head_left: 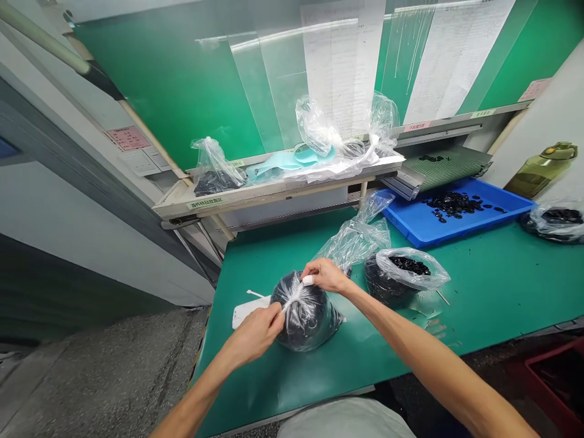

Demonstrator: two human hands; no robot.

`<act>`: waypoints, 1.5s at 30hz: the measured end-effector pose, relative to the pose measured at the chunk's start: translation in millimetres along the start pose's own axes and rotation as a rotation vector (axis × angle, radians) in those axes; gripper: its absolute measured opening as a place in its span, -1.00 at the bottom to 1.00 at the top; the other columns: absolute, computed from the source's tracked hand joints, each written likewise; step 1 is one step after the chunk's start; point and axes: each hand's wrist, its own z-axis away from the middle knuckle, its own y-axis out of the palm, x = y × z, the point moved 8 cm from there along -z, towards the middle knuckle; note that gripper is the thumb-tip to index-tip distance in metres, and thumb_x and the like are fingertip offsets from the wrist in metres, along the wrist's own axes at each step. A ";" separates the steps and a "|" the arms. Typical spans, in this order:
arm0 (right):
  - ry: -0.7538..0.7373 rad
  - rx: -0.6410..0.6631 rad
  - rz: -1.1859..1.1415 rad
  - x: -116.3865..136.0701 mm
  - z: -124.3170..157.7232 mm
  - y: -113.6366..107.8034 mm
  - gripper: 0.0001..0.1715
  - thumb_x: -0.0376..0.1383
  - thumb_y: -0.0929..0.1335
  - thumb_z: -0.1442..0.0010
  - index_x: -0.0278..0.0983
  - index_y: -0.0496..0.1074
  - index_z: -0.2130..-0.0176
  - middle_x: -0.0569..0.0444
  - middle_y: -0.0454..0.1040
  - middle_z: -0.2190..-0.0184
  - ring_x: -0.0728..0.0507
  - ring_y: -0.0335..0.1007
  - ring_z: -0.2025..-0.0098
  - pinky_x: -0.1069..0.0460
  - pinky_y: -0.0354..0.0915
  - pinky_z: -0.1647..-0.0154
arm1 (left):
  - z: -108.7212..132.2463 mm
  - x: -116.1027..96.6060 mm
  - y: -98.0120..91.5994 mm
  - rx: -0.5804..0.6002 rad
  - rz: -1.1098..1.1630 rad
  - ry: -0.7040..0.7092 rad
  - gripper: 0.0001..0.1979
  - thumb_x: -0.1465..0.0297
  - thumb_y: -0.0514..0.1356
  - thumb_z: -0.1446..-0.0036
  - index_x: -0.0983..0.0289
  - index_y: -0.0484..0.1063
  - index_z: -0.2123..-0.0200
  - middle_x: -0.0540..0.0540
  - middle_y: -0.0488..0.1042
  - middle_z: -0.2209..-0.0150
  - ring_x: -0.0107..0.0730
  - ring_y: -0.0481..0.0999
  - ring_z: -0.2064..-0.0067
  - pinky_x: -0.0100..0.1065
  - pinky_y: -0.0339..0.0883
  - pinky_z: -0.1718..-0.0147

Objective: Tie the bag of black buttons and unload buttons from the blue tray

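A clear plastic bag [308, 325] filled with dark contents sits on the green tabletop. Its gathered neck is pulled taut and twisted between my two hands. My left hand [258, 331] pinches one end of the neck at the bag's left side. Across from it, my right hand [326, 275] pinches the other end, with a white covering on one fingertip. Beside my left hand lies a flat white object [241, 311], partly hidden, with a thin white strip [254, 294] near it. An open bag of small black pieces [392, 286] stands to the right of my right hand.
Behind my right hand lies a crumpled clear bag [358, 240]. A blue tray [438, 234] with black pieces sits below a small green conveyor [449, 167]. Further right are another bag [559, 222] and a green bottle [542, 170]. A shelf [278, 191] holding bags runs along the back.
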 end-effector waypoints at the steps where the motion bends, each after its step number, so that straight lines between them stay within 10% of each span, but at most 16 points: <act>1: -0.006 -0.010 -0.019 0.1 -0.1 0.4 -0.87 -0.43 0.39 -0.04 -0.31 0.58 0.38 0.08 0.59 0.43 -0.08 0.49 0.33 0.08 0.27 0.31 | 0.4 2.4 -1.4 -0.014 0.048 -0.026 -0.73 0.31 -0.16 -0.32 0.16 -0.01 0.48 -0.05 0.16 0.54 -0.35 0.13 0.50 -0.30 -0.07 0.47; 8: -0.165 -0.067 0.026 24.3 7.2 -9.8 -0.89 -0.39 0.37 -0.06 -0.30 0.55 0.39 0.12 0.53 0.47 -0.04 0.39 0.38 0.07 0.21 0.31 | 2.9 0.9 -16.4 -0.072 0.375 -0.074 -0.70 0.18 -0.07 -0.27 0.18 0.06 0.48 -0.09 0.16 0.54 -0.41 0.12 0.47 -0.35 0.01 0.45; 14: -0.029 -0.142 -0.187 -23.0 -16.8 -8.0 -0.85 -0.31 0.37 -0.04 -0.31 0.51 0.33 0.06 0.54 0.43 -0.08 0.42 0.36 0.07 0.29 0.35 | -31.7 21.7 -17.6 -0.176 0.669 -0.060 -0.73 0.20 0.08 -0.11 0.18 0.10 0.52 -0.11 0.17 0.57 -0.45 0.10 0.50 -0.39 0.02 0.49; 18: -0.034 -0.307 -0.184 -42.8 -31.9 -21.6 -0.53 -0.19 0.36 -0.10 -0.23 0.47 -0.01 -0.04 0.56 0.06 -0.17 0.50 0.10 -0.06 0.43 0.09 | -87.6 49.6 -24.3 -0.294 0.769 -0.121 -0.85 0.35 0.10 0.00 0.19 0.18 0.56 -0.07 0.30 0.63 -0.43 0.22 0.51 -0.39 0.06 0.48; 22: 0.069 -0.505 -0.094 -88.2 -7.3 -32.5 -0.49 -0.13 0.33 -0.11 -0.26 0.46 -0.02 -0.13 0.55 0.00 -0.25 0.49 -0.02 -0.20 0.35 -0.15 | -138.3 86.1 -25.5 -0.355 0.760 -0.192 -0.78 0.42 0.17 0.01 0.22 0.18 0.59 -0.07 0.28 0.61 -0.46 0.22 0.52 -0.39 0.04 0.49; 27: 0.133 -0.456 -0.172 -149.3 44.7 -9.4 -0.45 0.05 0.35 -0.06 -0.25 0.49 0.08 -0.13 0.60 0.10 -0.29 0.54 0.09 -0.22 0.43 -0.03 | -169.3 130.0 -14.2 -0.427 0.727 -0.273 -0.61 0.33 0.27 -0.15 0.23 0.12 0.58 -0.14 0.09 0.59 -0.50 0.07 0.54 -0.41 -0.02 0.51; 39: 0.335 -0.239 -0.655 -158.5 64.4 26.7 -0.07 0.21 0.51 0.06 -0.14 0.38 -0.16 -0.14 0.35 -0.24 -0.39 0.26 -0.28 -0.22 0.53 0.06 | -175.4 152.4 -6.9 -0.459 0.910 -0.167 -0.67 0.20 0.37 0.16 0.22 0.28 0.59 -0.07 0.26 0.56 -0.44 0.19 0.46 -0.40 0.01 0.48; 45: 0.405 -0.235 -0.729 -160.0 62.8 39.3 0.03 0.19 0.56 0.12 -0.13 0.31 -0.21 -0.16 0.24 -0.31 -0.39 0.24 -0.29 -0.22 0.56 0.09 | -161.3 155.6 30.0 -0.506 1.199 -0.187 -0.52 -0.04 0.38 0.19 0.24 0.41 0.45 -0.01 0.42 0.46 -0.37 0.36 0.39 -0.37 0.23 0.37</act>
